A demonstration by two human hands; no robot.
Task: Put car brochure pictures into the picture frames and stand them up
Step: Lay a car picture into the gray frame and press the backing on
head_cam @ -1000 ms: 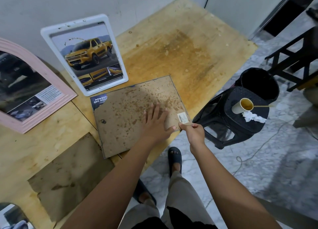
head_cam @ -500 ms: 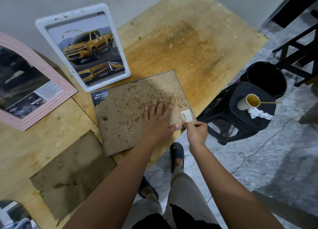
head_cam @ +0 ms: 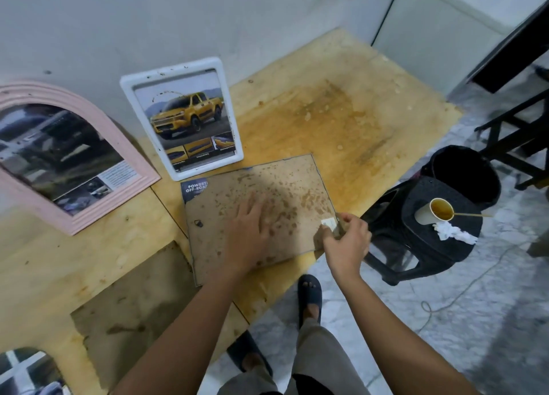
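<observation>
Two hands meet a stained frame back [head_cam: 267, 192] lying flat on the plywood table [head_cam: 326, 112]. Left hand [head_cam: 248, 237] presses it, fingers straight. Right hand [head_cam: 346, 241] pinches its right edge. A brochure corner [head_cam: 194, 188] pokes out top left.

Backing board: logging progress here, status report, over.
Left hand flat on backing board. Right hand pinches its right edge. Brochure corner shows at top left. White frame stands just behind.
</observation>
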